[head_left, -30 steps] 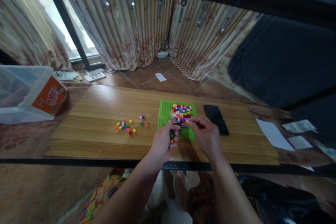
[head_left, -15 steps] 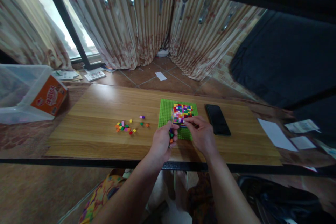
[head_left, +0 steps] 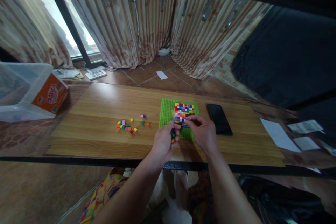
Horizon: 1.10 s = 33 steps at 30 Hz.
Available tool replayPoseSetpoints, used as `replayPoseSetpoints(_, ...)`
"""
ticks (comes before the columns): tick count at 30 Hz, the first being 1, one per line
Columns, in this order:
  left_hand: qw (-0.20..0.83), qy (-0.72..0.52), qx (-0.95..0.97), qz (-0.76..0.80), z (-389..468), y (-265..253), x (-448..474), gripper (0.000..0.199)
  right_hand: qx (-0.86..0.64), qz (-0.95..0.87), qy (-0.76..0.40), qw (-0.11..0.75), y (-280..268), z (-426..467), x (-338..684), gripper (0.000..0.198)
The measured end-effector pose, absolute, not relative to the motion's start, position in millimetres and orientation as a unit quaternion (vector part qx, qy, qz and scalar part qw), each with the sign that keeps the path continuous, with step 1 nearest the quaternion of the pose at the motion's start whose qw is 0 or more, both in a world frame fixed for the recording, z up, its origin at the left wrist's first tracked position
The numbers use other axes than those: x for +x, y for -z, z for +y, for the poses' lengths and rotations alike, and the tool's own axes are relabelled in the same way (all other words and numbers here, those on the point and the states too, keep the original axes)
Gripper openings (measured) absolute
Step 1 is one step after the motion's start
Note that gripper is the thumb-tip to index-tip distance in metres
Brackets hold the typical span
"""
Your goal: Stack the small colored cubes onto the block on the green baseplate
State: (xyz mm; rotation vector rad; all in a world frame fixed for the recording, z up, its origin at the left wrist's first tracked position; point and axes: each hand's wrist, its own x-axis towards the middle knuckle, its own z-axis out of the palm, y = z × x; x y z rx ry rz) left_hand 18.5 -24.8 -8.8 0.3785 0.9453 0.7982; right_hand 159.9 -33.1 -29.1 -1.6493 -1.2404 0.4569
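A green studded baseplate (head_left: 167, 112) lies on the wooden table (head_left: 99, 129). On it stands a block of many small coloured bricks (head_left: 182, 111). My right hand (head_left: 203, 133) pinches at the block's near edge with thumb and forefinger; what it pinches is too small to tell. My left hand (head_left: 164, 142) is curled just left of it at the plate's near corner, holding several small coloured bricks (head_left: 172, 135).
Loose coloured bricks (head_left: 126, 126) lie scattered left of the plate. A black phone (head_left: 219, 124) lies right of the plate. White papers (head_left: 279, 134) sit at the right end. A clear plastic bin (head_left: 18, 91) with an orange box (head_left: 50, 93) stands at far left.
Both hands stay at the block's near edge, shifting only slightly. The view has drifted a little.
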Motion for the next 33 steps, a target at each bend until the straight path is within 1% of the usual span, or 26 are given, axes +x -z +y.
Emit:
replayPoseSetpoints(5, 0.797, -0.37, 0.181, 0.441, -25.5, 8.7, 19.0, 0.027, -0.681, -0.511, -0.188, 0.489, 26.3, -33.3, 158.6, 0.012)
replayPoseSetpoints(10, 0.804, -0.367, 0.178, 0.433, -26.1, 11.1, 19.4, 0.03, -0.688, -0.527, -0.171, 0.468, 21.9, -33.5, 156.4, 0.014)
replayPoseSetpoints(19, 0.83, -0.344, 0.152, 0.411, -23.7, 7.7, 17.8, 0.048, -0.687, -0.534, -0.155, 0.468, 20.6, -39.2, 153.2, 0.014)
replayPoseSetpoints(24, 0.842, -0.341, 0.148, 0.39, -22.9, 8.7, 18.8, 0.055, -0.619, -0.584, -0.188, 0.49, 12.1, -49.6, 146.8, 0.012)
replayPoseSetpoints(27, 0.839, -0.348, 0.153, 0.39, -24.3, 10.7, 20.9, 0.054, -0.586, -0.636, -0.232, 0.446, 5.3, -54.3, 142.8, 0.015)
replayPoseSetpoints(30, 0.826, -0.351, 0.163, 0.409, -25.9, 11.7, 23.0, 0.053, -0.585, -0.671, -0.244, 0.385, 1.3, -56.4, 141.5, 0.019)
replayPoseSetpoints(33, 0.805, -0.348, 0.188, 0.441, -27.4, 11.2, 24.3, 0.053, -0.585, -0.686, -0.255, 0.35, 1.5, -56.3, 142.6, 0.02)
